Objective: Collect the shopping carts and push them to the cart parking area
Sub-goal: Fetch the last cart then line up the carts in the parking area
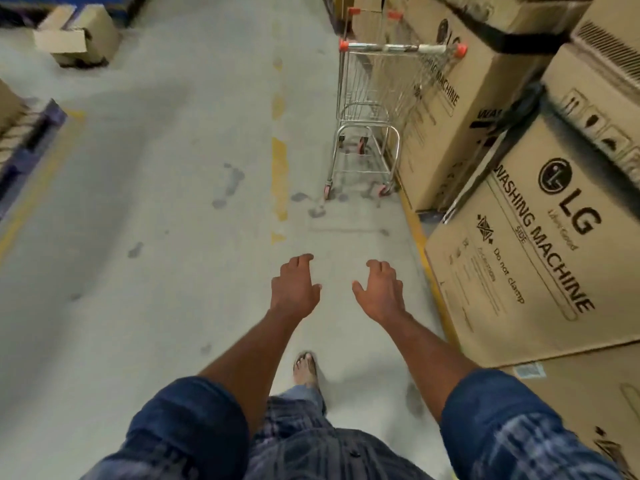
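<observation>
The cart [367, 109] stands on its wheels on the grey floor [138, 202], its handle [401, 47], capped red at both ends, turned toward the person. Beyond the cart two more red caps show; what they belong to I cannot tell.

The cart's right side is just beside a tall box [460, 109] printed LG WASHING MACHINE; whether the two touch I cannot tell. On the near side of the cart and to its right is a second box [540, 258] with the same print and the words "Do not clamp". On the cart's left, near its left wheels, a broken yellow line [280, 168] runs along the floor. Far to the cart's left and level with its handle lies a small carton [78, 34], one flap open. A blue pallet [31, 140] sits well to the cart's left, at the frame edge.

Both hands are held out toward the cart but well short of it, over the floor and touching nothing. The left hand [294, 289] is palm down, fingers loosely curled, thumb spread inward, holding nothing. The right hand [379, 292] mirrors it, near the left hand yet apart, also holding nothing. Both arms are bare below rolled blue sleeves [519, 427]. One foot [306, 368] in a sandal is planted below the hands, on the near side of the cart
</observation>
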Motion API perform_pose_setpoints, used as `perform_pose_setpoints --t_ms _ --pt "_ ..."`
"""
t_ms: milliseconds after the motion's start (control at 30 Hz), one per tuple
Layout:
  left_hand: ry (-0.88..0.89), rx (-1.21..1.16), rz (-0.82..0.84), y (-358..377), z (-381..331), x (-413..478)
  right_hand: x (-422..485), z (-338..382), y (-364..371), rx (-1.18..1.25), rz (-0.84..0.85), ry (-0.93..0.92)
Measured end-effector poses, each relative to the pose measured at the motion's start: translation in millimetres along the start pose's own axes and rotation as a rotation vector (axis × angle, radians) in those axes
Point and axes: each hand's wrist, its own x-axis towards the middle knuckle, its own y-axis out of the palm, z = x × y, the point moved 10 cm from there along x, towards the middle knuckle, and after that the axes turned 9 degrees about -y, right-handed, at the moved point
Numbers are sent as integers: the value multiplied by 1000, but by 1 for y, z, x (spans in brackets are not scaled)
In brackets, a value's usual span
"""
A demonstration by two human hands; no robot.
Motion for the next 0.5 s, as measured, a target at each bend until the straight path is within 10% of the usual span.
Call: perform_pose_setpoints --t_ms 500 --pt "268 -123 -202 -150 -236 395 398 -93 -94 101 -177 126"
